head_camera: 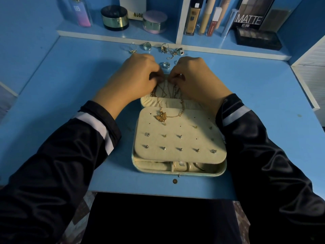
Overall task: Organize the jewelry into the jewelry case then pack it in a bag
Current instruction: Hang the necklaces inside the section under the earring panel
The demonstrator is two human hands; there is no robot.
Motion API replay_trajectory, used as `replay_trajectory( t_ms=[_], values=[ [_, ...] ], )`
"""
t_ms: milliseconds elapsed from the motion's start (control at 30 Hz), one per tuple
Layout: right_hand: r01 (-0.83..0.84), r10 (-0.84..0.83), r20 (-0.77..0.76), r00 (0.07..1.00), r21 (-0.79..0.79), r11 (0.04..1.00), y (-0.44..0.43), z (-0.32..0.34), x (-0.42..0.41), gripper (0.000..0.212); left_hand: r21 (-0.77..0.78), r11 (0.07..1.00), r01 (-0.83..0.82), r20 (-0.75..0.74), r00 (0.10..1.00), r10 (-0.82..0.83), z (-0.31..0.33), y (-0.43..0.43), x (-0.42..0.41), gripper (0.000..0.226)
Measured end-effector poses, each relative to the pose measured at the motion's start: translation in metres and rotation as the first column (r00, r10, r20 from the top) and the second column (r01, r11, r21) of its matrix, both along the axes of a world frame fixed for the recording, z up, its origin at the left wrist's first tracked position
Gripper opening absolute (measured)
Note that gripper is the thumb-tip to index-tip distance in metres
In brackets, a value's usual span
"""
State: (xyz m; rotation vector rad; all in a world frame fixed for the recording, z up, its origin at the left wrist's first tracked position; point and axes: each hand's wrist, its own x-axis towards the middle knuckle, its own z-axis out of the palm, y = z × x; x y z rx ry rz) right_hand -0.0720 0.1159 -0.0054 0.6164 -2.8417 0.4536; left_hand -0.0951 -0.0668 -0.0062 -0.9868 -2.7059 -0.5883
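An open cream jewelry case (177, 170) lies on the blue desk. Its padded flap (179, 138) carries several stud earrings. A gold necklace with a butterfly pendant (161, 117) hangs down from the raised lid onto the flap. My left hand (139, 76) and my right hand (193, 76) meet at the top of the lid, and the fingertips of each pinch the upper end of the gold chain. Several silver rings (165, 64) and a small silver chain (171, 54) lie on the desk behind my hands. No bag is in view.
A raised shelf (123, 35) runs along the back of the desk, holding a perfume bottle (80, 12), two round jars (115, 18), several makeup tubes (204, 16) and eyeshadow palettes (257, 38). A white panel (309, 76) stands at the right edge.
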Motion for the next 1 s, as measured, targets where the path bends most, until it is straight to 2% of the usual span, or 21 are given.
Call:
replay_trajectory(
  t_ms=[367, 700, 867, 1000],
  values=[
    [-0.040, 0.040, 0.005, 0.999, -0.058, 0.998, 0.002, -0.001, 0.002, 0.018, -0.054, 0.998, 0.039, 0.022, 0.999, -0.038, 0.002, -0.002, 0.001, 0.025],
    [0.011, -0.005, 0.121, 0.993, -0.051, 0.999, 0.005, 0.009, 0.012, 0.015, -0.008, 0.999, 0.049, 0.028, 0.998, -0.049, -0.001, -0.002, 0.005, 0.021],
    [0.043, -0.022, 0.186, 0.982, -0.107, 0.993, 0.007, 0.011, 0.020, 0.017, 0.012, 0.998, 0.068, 0.018, 0.998, -0.068, -0.004, -0.006, 0.007, 0.013],
    [0.058, -0.017, 0.230, 0.973, -0.173, 0.983, 0.013, 0.013, 0.028, 0.017, 0.102, 0.991, 0.081, 0.071, 0.994, -0.088, -0.005, -0.013, 0.015, 0.013]
  ],
)
